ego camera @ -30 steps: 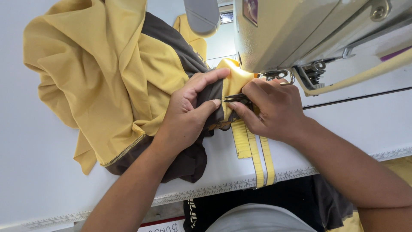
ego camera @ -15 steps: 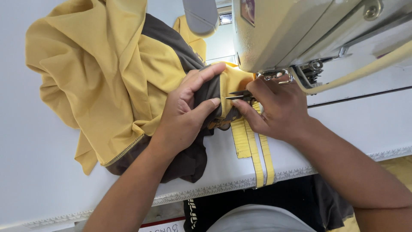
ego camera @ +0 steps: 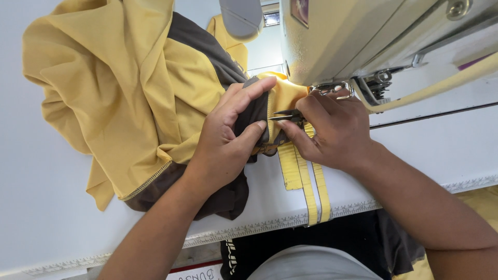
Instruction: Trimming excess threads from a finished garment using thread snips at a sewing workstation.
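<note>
Head view looks down on a yellow and dark grey garment (ego camera: 140, 103) heaped on the white bench (ego camera: 41, 207), its bulk spread to the left and one folded edge drawn in under the sewing machine (ego camera: 358, 36). The left hand (ego camera: 228, 140) pinches that edge, thumb and forefinger clamped on a fold where the grey fabric meets the yellow. The right hand (ego camera: 332, 129) is closed around small thread snips (ego camera: 285, 115), whose metal blades point left and lie against the yellow fabric just beside the left forefinger. Whether the blades are apart or together is too fine to tell. The two hands sit close together, almost touching, directly below the machine's head.

A zigzag-stitched hem runs along the garment's lower edge near the left wrist. Beneath the right hand, yellow tape strips (ego camera: 308, 186) are stuck to the bench, running from the hands toward the near edge. A printed ruler strip (ego camera: 259, 228) follows that near edge. Below the bench edge, a white rectangular label with red trim and dark lettering (ego camera: 199, 272) shows, partly cut off. A pale yellow cord or tube (ego camera: 430, 88) curves out from the machine to the right.
</note>
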